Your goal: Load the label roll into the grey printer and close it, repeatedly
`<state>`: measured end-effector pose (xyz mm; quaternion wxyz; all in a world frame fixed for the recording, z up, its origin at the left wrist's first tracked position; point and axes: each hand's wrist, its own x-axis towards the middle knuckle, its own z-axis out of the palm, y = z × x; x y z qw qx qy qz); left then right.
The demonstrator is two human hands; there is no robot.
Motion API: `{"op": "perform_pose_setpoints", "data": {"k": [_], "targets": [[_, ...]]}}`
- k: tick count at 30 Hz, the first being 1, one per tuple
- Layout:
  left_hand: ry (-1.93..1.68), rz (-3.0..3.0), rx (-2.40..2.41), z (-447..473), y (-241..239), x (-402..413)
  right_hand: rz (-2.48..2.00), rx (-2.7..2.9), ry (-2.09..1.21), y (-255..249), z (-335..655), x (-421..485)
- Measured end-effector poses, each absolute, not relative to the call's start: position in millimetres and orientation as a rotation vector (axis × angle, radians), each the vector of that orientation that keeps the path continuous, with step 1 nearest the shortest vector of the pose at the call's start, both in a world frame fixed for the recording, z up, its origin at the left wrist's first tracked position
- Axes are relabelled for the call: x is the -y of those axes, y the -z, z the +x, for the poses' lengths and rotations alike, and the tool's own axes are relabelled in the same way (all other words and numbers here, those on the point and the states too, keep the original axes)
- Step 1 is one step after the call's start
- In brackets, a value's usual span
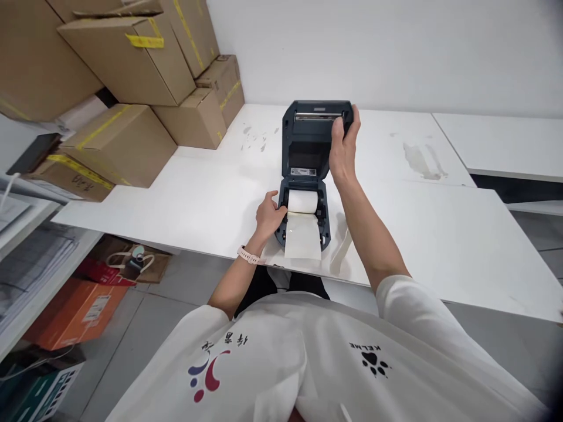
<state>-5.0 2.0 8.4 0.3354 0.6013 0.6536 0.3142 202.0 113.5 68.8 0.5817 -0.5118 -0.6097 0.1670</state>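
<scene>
A dark label printer point(325, 225) stands on the white table with its lid point(288, 126) raised. My right hand point(344, 149) grips the lid at its upper right corner, thumb on the inner face. At the base's left side is my left hand point(269, 217), its thumb over the edge beside the paper and its fingers along the outside. A white label roll point(302, 201) sits in the base. From it a strip of label paper point(303, 237) runs forward over the printer's front edge. Another loose paper strip point(341, 252) lies right of the printer.
Cardboard boxes point(123, 58) with yellow tape are stacked at the table's back left. A white wall point(373, 53) closes the back of the table point(211, 199). On the floor at lower left are an orange box point(79, 310) and a shelf point(74, 252) with papers.
</scene>
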Motion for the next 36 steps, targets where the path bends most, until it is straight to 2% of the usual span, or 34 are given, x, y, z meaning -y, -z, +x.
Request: {"op": "perform_pose_setpoints", "data": {"k": [4,7,9,15,20,26,29,32,36], "targets": [[-0.72,1.581,-1.717,-6,-8,-7,-1.244,1.522,-0.211,-73,203,-115],[-0.72,1.559,-1.699,-6,-5,-12,-1.189,1.49,0.092,-78,195,-75],[-0.746,1.561,-1.689,-5,-3,-14,-1.17,1.608,0.134,-77,189,-46],[-0.817,1.545,-1.681,-2,1,-14,-1.539,2.521,-0.404,-56,177,-36],[-0.878,1.495,-1.643,-1,4,-13,-1.645,2.813,-0.577,-55,168,-63],[-0.906,1.457,-1.622,-2,7,-14,-1.107,2.502,-0.929,-96,228,-40],[-0.944,1.441,-1.603,-3,13,-15,-1.055,2.158,-0.976,-105,273,-31],[-0.976,1.426,-1.593,-3,18,-17,-1.108,1.797,-0.98,-86,308,-42],[-0.992,1.382,-1.566,-2,20,-16,-1.233,1.51,-1.003,-34,333,-74]]}}
